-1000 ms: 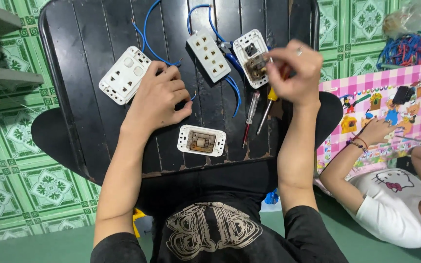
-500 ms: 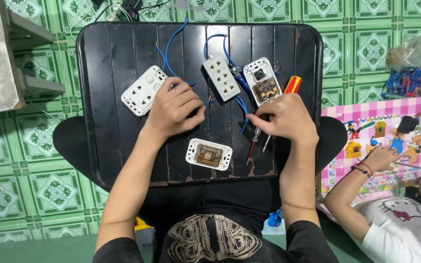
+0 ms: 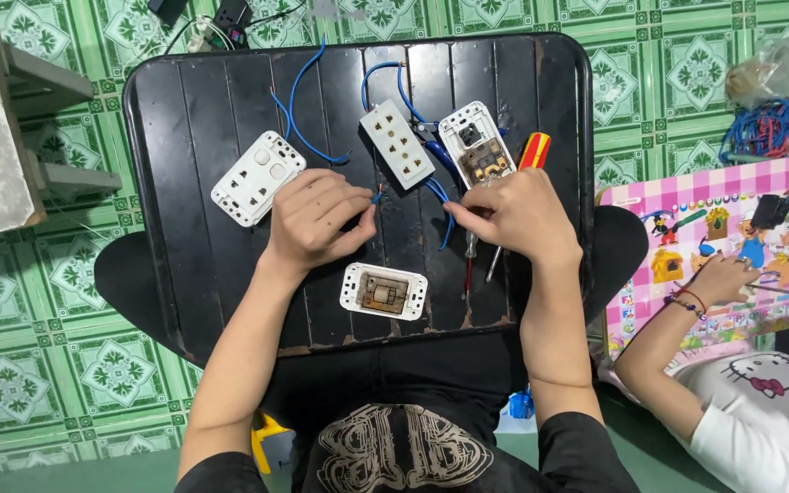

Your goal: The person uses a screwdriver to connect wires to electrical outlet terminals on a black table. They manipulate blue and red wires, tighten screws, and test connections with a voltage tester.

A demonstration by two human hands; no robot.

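In the middle of the frame the left hand (image 3: 315,217) lies on the black slatted desk (image 3: 194,137), its fingers closed in a pinch on the bare end of a blue wire (image 3: 379,194). The right hand (image 3: 515,215) is just to the right of it, fingers curled closed around a thin tool; I cannot tell exactly which one, but two screwdriver shafts (image 3: 478,258) come out below the hand. Between and above the two hands stands a white multi-hole socket (image 3: 397,144), and to its right an open socket module (image 3: 477,146) with brown inner parts, touching blue wires. A red and yellow screwdriver handle (image 3: 534,151) lies just beside it. At the left is a white socket plate (image 3: 257,177). Below the hands lies a small white switch frame (image 3: 383,291). At the lower right of the frame another person's hand (image 3: 721,278) rests on a pink picture board (image 3: 687,228).
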